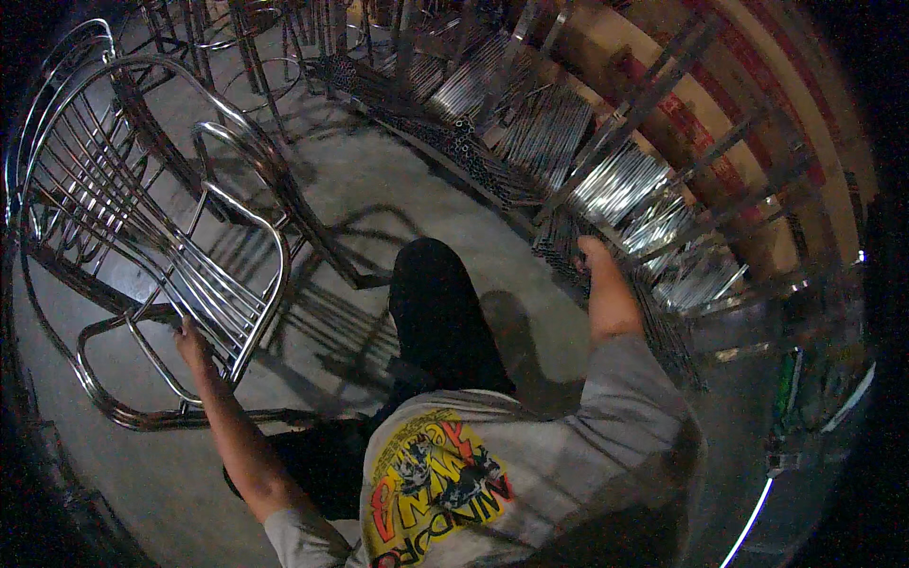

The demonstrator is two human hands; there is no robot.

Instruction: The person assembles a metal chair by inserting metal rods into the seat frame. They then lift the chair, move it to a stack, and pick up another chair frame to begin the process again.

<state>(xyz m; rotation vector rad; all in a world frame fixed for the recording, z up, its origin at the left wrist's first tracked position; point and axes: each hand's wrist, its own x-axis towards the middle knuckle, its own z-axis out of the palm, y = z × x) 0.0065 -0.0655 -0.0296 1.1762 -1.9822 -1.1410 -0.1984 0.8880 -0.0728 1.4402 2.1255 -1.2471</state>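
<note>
A shiny tubular metal chair frame (213, 270), with a slatted seat and back of bent rods, stands tilted at my left. My left hand (191, 343) is closed on a bar at the near side of its seat. To the right, my right hand (593, 254) is beside the open ends of a bundle of thin metal tubes (559, 241). Its fingers look curled, and what they hold, if anything, is too dark to make out.
More metal tubes (606, 185) lie stacked in an upright rack (620, 118) along the right. Brown cartons with red bands (757, 71) stand behind it. Further metal frames (251, 52) stand at the far left. My bent knee (426, 275) rises between my arms over the concrete floor (369, 161).
</note>
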